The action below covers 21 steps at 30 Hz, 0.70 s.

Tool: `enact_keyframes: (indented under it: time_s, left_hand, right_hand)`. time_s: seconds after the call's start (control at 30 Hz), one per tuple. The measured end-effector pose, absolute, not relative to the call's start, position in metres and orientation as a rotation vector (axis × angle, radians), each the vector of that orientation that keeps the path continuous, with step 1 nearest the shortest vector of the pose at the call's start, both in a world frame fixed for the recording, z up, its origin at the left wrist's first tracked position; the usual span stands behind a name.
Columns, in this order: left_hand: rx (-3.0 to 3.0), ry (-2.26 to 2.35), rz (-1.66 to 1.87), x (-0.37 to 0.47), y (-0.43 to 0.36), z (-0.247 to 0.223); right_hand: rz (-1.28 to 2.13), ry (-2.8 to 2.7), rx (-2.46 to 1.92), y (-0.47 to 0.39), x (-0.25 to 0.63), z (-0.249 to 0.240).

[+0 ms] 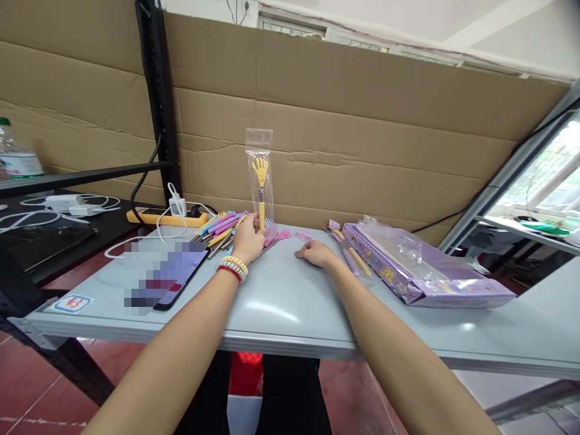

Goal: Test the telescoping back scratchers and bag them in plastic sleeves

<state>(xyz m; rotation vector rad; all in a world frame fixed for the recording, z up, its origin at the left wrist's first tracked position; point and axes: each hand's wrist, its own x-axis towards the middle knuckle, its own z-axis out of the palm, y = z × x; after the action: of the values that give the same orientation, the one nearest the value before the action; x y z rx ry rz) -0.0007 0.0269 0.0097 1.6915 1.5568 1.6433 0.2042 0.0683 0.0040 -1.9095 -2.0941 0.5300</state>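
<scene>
My left hand (249,238) grips a yellow back scratcher (261,175) by its handle; it stands upright, hand-shaped head up, inside a clear plastic bag (259,138). Behind and left of that hand lies a pile of back scratchers (222,226) in purple, blue, yellow and pink. A pink back scratcher (284,234) lies just to its right. My right hand (315,252) rests on the table with fingers curled, close to small pink labels (304,235). Whether its fingertips pinch anything is hidden.
Bagged back scratchers (351,254) lie beside a purple display box (421,266) on the right. A phone (181,275) lies on the left of the grey table (281,314), near a yellow power strip (149,215) with white cables. A cardboard wall (339,133) closes the back.
</scene>
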Motion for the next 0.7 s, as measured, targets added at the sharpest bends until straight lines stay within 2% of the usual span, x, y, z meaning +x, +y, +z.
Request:
enact_keyframes:
  time_s: [0.17, 0.7]
  left_hand:
    - [1.665, 1.672, 1.695, -0.004, 0.025, 0.012]
    - [1.627, 1.867, 1.811, -0.006, 0.022, 0.013]
  right_hand:
    - [0.37, -2.064, -1.859, 0.065, 0.209, -0.003]
    - [0.402, -2.177, -1.66, 0.06, 0.213, -0.005]
